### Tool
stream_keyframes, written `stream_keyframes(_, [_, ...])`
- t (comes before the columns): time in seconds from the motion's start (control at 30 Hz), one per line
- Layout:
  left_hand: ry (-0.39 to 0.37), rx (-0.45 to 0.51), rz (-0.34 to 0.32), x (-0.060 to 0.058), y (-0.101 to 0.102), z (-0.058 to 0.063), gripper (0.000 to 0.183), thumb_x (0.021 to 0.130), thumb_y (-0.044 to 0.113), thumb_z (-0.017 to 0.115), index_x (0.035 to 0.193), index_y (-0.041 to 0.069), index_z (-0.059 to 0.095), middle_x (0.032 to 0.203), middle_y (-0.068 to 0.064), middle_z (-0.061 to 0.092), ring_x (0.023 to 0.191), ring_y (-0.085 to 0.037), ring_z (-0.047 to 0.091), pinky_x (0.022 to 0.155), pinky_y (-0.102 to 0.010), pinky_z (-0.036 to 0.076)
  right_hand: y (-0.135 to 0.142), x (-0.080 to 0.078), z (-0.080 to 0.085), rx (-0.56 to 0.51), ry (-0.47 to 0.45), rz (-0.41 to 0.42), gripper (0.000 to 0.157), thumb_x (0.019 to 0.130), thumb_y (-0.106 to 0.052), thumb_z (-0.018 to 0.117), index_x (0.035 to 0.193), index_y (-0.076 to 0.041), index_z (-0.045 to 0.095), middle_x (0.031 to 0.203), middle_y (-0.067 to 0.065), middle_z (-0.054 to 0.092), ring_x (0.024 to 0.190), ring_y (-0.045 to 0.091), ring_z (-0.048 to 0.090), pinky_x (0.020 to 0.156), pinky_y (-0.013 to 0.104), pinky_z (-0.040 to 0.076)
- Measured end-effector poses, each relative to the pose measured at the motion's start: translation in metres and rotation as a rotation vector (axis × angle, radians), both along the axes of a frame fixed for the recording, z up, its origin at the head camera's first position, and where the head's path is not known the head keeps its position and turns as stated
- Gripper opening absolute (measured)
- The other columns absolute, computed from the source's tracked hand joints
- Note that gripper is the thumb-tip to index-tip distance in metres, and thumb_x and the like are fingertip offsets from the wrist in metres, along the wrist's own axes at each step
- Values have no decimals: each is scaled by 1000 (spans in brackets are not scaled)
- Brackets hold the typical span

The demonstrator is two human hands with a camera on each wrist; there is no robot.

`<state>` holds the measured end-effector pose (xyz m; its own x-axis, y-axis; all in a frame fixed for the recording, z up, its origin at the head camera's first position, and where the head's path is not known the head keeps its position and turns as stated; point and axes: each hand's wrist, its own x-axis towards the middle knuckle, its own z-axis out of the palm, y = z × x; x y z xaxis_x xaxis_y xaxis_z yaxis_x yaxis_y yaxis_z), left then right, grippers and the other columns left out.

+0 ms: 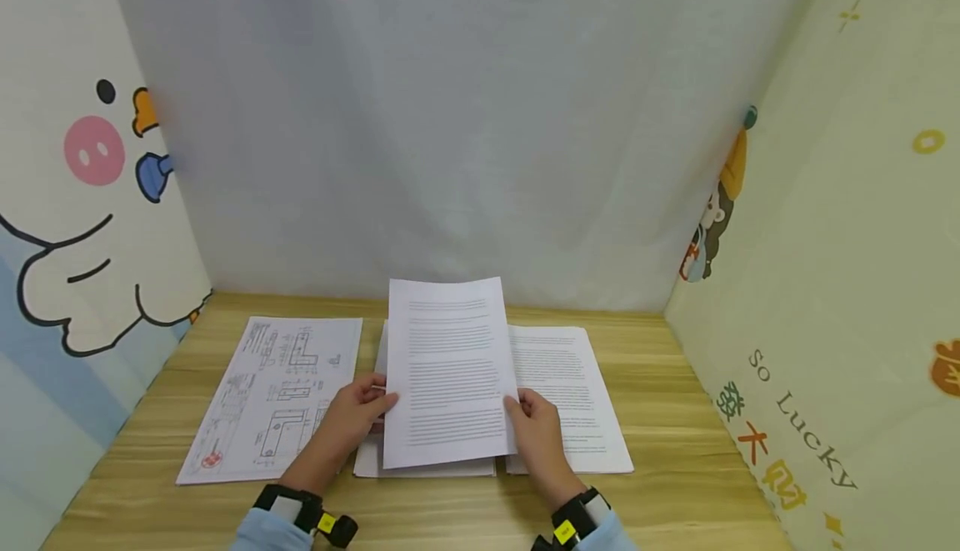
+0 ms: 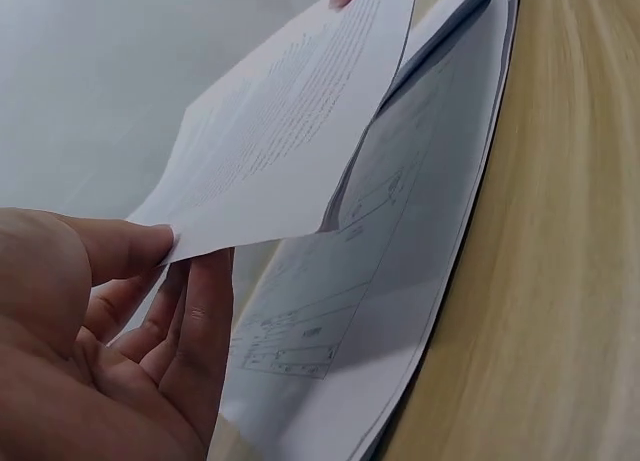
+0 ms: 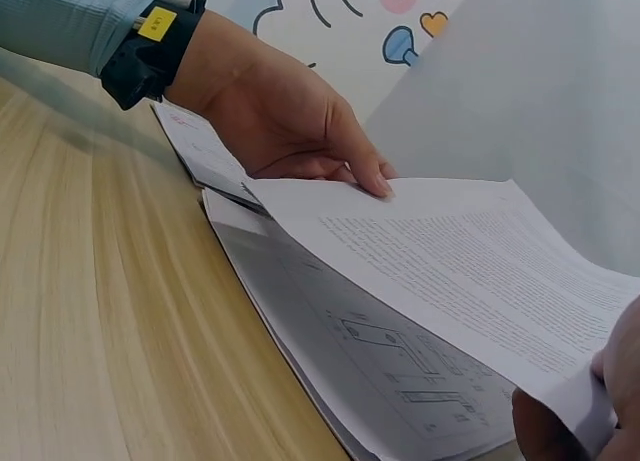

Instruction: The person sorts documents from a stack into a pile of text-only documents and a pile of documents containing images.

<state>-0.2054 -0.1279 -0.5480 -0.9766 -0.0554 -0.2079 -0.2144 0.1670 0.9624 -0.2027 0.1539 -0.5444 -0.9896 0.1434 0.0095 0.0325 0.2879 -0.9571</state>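
Observation:
A sheet of paper printed with lines of text is held up by both hands, tilted above the table. My left hand pinches its left edge between thumb and fingers, as the left wrist view also shows. On the opposite edge, my right hand grips the paper with the thumb on the printed face. Directly beneath lies the middle paper stack, mostly hidden in the head view. Both wrist views show a technical drawing on its top sheet. Whether more than one sheet is held, I cannot tell.
To the left lies a stack topped by a technical drawing with a red stamp. A stack of text pages lies to the right, close to the middle one. The wooden table meets a grey cloth backdrop and patterned side panels.

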Motion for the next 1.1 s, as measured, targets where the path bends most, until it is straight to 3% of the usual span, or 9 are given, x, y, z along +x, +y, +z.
stream_keyframes(0.33, [14, 24, -31, -9, 36, 1, 27, 87, 21, 67, 112, 10, 62, 94, -11, 66, 72, -20, 65, 61, -35, 58, 30, 2, 3, 66, 26, -118, 20, 92, -22, 62, 99, -5, 71, 79, 11, 69, 63, 18, 62, 53, 29, 51])
stream_keyframes(0.87, [27, 70, -155, -27, 111, 0, 26, 88, 20, 66, 109, 5, 61, 90, -11, 67, 71, -18, 65, 59, -34, 58, 97, 0, 4, 179, -4, -273, 28, 93, -27, 60, 103, -2, 69, 84, 12, 64, 69, 19, 56, 58, 28, 46])
stream_keyframes(1.1, [36, 35, -192, -31, 143, 1, 23, 87, 21, 66, 105, 8, 61, 86, -8, 65, 68, -18, 63, 58, -33, 58, 125, 2, 2, 207, -12, -330, 32, 94, -28, 58, 106, -1, 68, 87, 14, 65, 71, 19, 56, 58, 26, 47])
